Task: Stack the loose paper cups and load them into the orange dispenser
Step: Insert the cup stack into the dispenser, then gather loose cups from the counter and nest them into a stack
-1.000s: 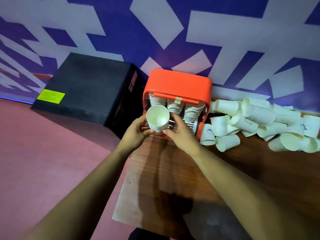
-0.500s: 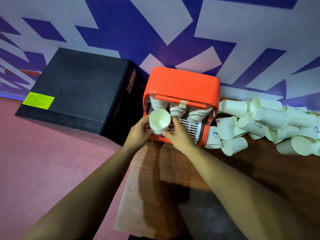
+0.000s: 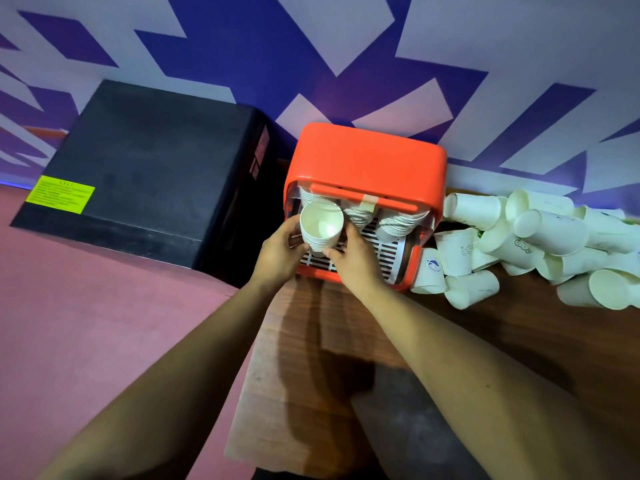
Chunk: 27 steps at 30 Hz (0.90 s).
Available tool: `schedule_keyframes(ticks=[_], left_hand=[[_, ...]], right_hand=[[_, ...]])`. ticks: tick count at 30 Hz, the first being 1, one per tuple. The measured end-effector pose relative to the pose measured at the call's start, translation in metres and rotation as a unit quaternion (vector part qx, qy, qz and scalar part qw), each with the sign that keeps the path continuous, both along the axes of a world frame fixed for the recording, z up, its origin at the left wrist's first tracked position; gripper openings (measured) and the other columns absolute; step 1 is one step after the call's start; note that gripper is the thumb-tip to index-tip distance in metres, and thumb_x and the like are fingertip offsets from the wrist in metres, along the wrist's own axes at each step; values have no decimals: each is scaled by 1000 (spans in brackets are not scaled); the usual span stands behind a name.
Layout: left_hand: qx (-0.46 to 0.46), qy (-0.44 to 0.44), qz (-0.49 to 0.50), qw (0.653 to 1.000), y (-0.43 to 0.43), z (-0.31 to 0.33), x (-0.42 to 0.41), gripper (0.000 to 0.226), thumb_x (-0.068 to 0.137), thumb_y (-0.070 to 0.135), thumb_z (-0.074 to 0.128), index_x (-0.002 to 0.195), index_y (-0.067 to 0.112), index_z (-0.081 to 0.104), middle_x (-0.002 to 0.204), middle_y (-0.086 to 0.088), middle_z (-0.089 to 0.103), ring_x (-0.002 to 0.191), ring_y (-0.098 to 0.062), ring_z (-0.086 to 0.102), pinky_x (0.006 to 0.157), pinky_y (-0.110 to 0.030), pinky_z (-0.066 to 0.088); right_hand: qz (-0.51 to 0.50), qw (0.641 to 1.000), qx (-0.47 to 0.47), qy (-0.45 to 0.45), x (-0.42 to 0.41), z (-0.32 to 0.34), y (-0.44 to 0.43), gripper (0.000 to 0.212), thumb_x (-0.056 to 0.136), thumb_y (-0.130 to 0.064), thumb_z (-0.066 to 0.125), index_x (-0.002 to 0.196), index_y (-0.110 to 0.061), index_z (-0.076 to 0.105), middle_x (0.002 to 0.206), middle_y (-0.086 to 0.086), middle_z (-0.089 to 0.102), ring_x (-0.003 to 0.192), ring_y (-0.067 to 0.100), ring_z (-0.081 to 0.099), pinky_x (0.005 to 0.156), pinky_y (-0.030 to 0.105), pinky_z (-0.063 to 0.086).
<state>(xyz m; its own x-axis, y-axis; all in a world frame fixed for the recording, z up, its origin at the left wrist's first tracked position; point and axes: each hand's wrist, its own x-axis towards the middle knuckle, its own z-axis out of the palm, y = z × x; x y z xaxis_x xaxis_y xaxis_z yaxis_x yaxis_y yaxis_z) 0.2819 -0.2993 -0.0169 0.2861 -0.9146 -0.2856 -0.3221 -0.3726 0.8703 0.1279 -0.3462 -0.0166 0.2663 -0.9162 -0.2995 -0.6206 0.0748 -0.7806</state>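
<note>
Both hands hold one nested stack of paper cups (image 3: 320, 227) at the front opening of the orange dispenser (image 3: 367, 161). Left hand (image 3: 277, 252) curls round the stack's left side, thumb and fingers on the cup wall. Right hand (image 3: 355, 263) grips the right side and lower end, fingertips pinching near the bottom. Stack is tilted, mouth toward the camera, top cup's white inside visible, many rims showing below it. It sits at the dispenser's left slot, over the white slotted grille (image 3: 384, 252), in front of more cups hanging behind it; whether it touches them, cannot tell. Two more stacks hang inside: middle stack (image 3: 358, 216) and right stack (image 3: 396, 227). Orange bar (image 3: 398, 204) runs across the opening with a strip of tan tape (image 3: 367, 201) on it. Dispenser stands on the wooden table (image 3: 346, 341) at its far left corner, back near the blue and white patterned wall (image 3: 346, 46). Loose paper cups (image 3: 540, 237) lie in a heap on the table just right of the dispenser, most on their sides, a few with printed logos, nearest ones right up against it. Black box (image 3: 156, 161) sits left of the dispenser, yellow label (image 3: 60, 194) on top near its left corner. Pink floor (image 3: 104, 323) below.
</note>
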Motion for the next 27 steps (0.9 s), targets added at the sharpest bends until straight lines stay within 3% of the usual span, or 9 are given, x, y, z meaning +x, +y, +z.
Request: schedule_keyframes(ticks=[4,6,9,10,14,16,20,23,27], left_hand=[[10,-9,-10,1000,2,3,0,53,91,3,65,136,27,56,115,13,66,106,9,61,93,-12,48],[19,-11,-11,1000,5,7,-1,50,91,7,67,136,24,55,116,11,66,104,7,62,93,-16,51],[44,-45,12,998,15,17,-4,40,91,14,69,129,18,56,111,8,63,94,3,61,75,-7,46],[50,-69,13,996,22,20,-5,37,92,15,68,127,16,56,110,6,62,93,-2,62,74,-10,45],[43,-133,-62,988,48,26,-24,20,90,15,65,109,13,62,103,0,63,86,-14,63,74,-19,43],[29,-145,-119,982,54,30,-46,11,90,17,65,100,13,63,99,0,63,81,-15,62,71,-22,45],[-18,-127,-215,968,46,33,-109,5,88,8,65,91,8,62,89,-5,64,77,-21,61,70,-28,44],[-20,-95,-252,963,32,28,-163,7,88,8,64,96,8,64,90,-3,66,78,-19,62,71,-29,48],[2,-85,-273,958,19,12,-222,21,89,13,64,109,10,62,107,-8,61,93,-22,63,86,-33,50]], right_hand=[[20,999,-8,28,-3,5,1,65,86,-18,71,142,-21,39,135,2,58,121,22,55,89,25,40],[39,998,0,46,-8,10,4,64,86,-21,70,142,-19,39,140,3,54,126,23,52,91,26,39],[71,993,-8,89,-23,26,10,56,91,-26,64,141,-14,41,144,6,47,131,25,46,101,33,40],[84,992,-18,97,-33,32,13,54,92,-27,61,141,-13,42,144,6,46,131,23,46,103,32,39],[123,979,-80,141,-94,51,33,46,94,-26,56,137,-13,47,138,2,46,118,18,53,96,28,41],[105,972,-111,176,-134,53,39,40,91,-22,59,129,-10,53,128,5,50,113,21,53,92,29,41],[-6,965,-143,221,-209,29,38,32,80,-11,68,109,1,61,110,20,53,103,39,56,87,47,51],[-79,962,-91,245,-250,11,28,38,81,-13,68,114,5,59,112,25,50,105,44,52,91,49,48],[-114,961,-14,251,-273,-6,14,49,88,-28,62,123,2,49,123,23,44,113,43,49,91,44,45]])
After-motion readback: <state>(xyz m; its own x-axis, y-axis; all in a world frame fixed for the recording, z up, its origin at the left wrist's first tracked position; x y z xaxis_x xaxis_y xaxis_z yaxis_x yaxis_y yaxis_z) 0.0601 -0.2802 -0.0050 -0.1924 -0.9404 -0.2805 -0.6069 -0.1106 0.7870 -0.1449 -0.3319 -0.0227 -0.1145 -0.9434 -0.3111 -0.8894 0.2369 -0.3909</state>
